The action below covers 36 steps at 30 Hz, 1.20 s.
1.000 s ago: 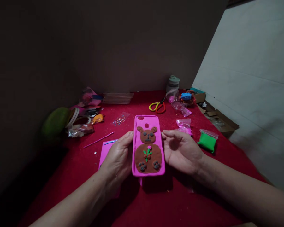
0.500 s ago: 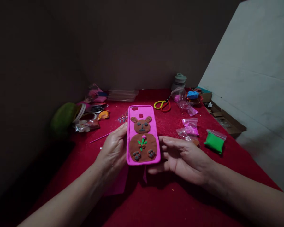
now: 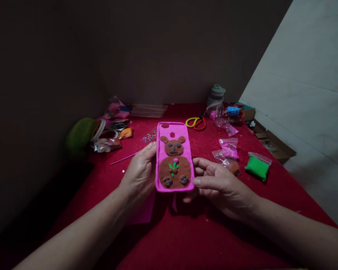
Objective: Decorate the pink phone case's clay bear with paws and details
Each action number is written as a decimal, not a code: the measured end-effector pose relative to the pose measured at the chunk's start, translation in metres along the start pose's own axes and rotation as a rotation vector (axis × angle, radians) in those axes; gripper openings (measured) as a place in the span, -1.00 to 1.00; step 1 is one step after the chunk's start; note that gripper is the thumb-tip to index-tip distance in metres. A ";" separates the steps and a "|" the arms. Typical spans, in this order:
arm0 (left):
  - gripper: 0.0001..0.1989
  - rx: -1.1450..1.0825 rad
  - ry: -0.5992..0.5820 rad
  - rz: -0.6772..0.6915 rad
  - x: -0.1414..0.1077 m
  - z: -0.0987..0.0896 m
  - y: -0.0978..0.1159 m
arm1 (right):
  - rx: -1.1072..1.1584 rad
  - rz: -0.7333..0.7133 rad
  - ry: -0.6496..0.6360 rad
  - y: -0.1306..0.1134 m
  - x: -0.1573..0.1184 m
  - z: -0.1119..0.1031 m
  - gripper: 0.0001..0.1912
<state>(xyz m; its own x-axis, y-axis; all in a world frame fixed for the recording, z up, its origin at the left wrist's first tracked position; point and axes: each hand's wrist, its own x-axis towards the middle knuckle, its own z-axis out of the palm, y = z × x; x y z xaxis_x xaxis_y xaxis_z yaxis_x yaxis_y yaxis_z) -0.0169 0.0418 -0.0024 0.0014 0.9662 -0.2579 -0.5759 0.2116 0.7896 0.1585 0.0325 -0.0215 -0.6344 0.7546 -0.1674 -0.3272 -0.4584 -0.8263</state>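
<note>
I can't see most of the left hand's (image 3: pixel 138 170) fingers behind the pink phone case (image 3: pixel 175 158); that grip clasps its left edge. The right hand's (image 3: pixel 223 187) thumb seems to touch the lower right edge, but whether it pinches I can't tell. The case tilts between both hands, above the red tabletop (image 3: pixel 186 240).

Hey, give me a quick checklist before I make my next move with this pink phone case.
1. Left hand supporting the pink phone case: ok, it holds the left side.
2. Right hand bearing weight: cannot tell; it is at the lower right edge.
3. Brown bear facing you: ok, head towards the far end.
4. Flower on the bear's belly: ok.
5. Decorations firmly stuck: cannot tell.
6. Left hand free for something else: not ok, it is busy with the case.
</note>
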 end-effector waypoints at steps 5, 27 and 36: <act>-0.75 0.055 -0.033 0.016 -0.005 -0.001 -0.004 | -0.072 -0.026 0.047 0.002 0.001 0.006 -0.62; -0.78 0.064 -0.025 0.059 -0.004 0.002 -0.009 | -0.074 -0.028 0.108 0.010 0.005 0.005 -0.62; -0.74 0.122 0.004 0.074 -0.006 0.000 -0.008 | 0.038 -0.055 0.063 0.005 0.003 0.007 -0.69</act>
<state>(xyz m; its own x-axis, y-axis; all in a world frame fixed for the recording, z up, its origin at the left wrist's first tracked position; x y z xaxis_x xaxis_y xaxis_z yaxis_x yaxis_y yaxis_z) -0.0124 0.0347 -0.0067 -0.0403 0.9793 -0.1986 -0.4708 0.1567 0.8682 0.1504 0.0290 -0.0228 -0.5703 0.8064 -0.1567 -0.3872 -0.4321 -0.8145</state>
